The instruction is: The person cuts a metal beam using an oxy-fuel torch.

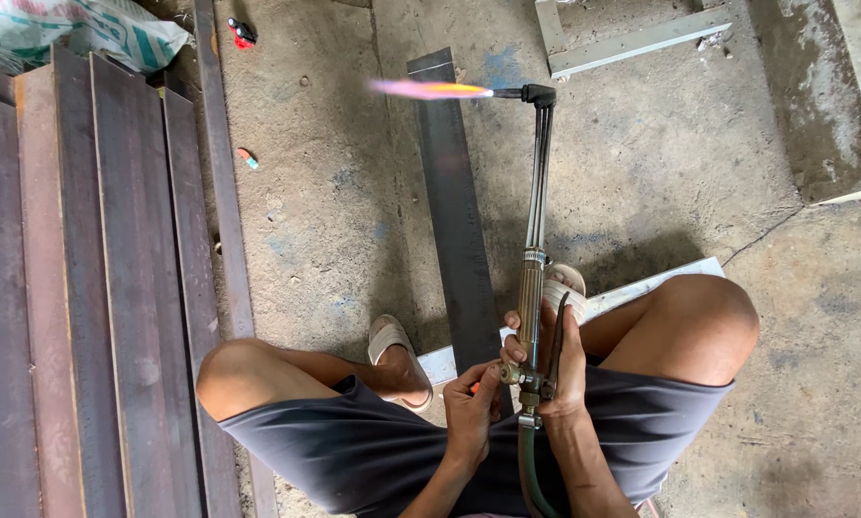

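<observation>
Over the concrete floor: you squat with both knees spread, and both hands meet in front of your shorts.
Right hand (557, 369): your grip is closed around the brass handle of the cutting torch (534, 249), palm wrapped behind the lever, fingers curled round the front.
Left hand (471, 412): your fingertips pinch a small valve knob at the base of the torch handle; the grip is closed on that knob, and a trace of orange shows beside the fingers.
Cutting torch: it runs from your hands straight away from you, its thin tubes ending in a bent black head.
Flame (429, 90): it leaves the torch head sideways toward your left, orange near the tip and pink at the far end, passing above the far end of the steel strip.
Steel strip (454, 211): a long dark flat bar lies on the floor between your feet, just left of the torch tubes, its near end hidden behind your hands.
Hose (529, 475): green, it hangs from the bottom of the torch handle over your shorts.
Feet: pale sandals (392, 341) on either side of the strip.
Steel sections (85, 288): rusty long profiles stacked along your left.
White frame (632, 40): angle pieces lie on the floor beyond the torch head.
Sack (76, 34): white and green, at the far left corner.
</observation>
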